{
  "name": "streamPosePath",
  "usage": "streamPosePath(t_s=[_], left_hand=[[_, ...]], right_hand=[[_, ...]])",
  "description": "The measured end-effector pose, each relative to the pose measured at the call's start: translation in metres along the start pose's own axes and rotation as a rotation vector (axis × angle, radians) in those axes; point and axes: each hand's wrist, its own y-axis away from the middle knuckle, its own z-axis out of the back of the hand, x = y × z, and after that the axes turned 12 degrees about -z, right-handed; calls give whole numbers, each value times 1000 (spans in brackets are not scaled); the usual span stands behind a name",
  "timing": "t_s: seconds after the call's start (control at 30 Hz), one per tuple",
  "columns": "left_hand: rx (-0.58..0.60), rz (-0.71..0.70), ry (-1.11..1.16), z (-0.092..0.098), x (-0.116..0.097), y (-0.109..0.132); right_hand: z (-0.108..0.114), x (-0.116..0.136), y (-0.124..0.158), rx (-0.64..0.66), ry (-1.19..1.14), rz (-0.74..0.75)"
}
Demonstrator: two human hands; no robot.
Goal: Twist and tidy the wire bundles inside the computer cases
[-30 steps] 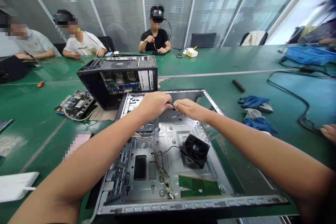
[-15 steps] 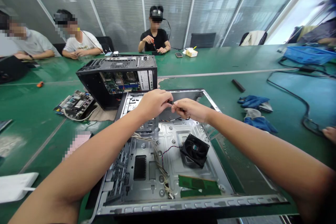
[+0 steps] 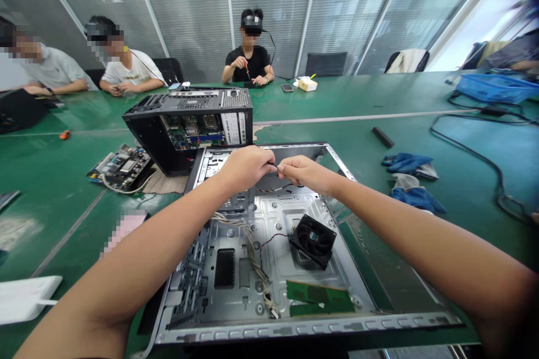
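Over the far part of an open computer case (image 3: 269,322), my left hand (image 3: 248,167) and my right hand (image 3: 305,173) meet, nearly fingertip to fingertip. Both are closed in a pinch on a thin dark cable (image 3: 277,168), mostly hidden by the fingers. Thin coloured wires (image 3: 275,188) run just below them inside the case. Nearer to me in the case lie a black cooling fan (image 3: 314,240) with a thin lead, two green memory modules (image 3: 320,294) and a twisted bundle of pale cables (image 3: 255,266).
Behind stands a second computer case (image 3: 189,106) with its board showing. A loose motherboard (image 3: 120,168) lies left of it. Blue-and-grey gloves (image 3: 415,185), a black bar (image 3: 382,137) and a blue basket (image 3: 497,88) are on the right. Several people sit around the green table (image 3: 328,123).
My hands have shifted slightly, and the fingers of my right hand are more closed up. The dark piece showing between my hands looks thinner now. Fan and memory modules have stayed put.
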Motion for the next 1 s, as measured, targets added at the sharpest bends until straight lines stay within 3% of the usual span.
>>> streamPosePath(t_s=[0.17, 0.37, 0.57, 1.0], left_hand=[[-11, -6, -4, -1, 0, 0], [-88, -68, 10, 0, 1, 2], [-110, -83, 9, -2, 3, 3], [-15, -47, -15, -1, 2, 1]], right_hand=[[-2, 3, 2, -70, 116, 48], [-2, 4, 4, 104, -158, -86], [-1, 4, 6, 197, -205, -108], [-2, 4, 4, 31, 61, -17]])
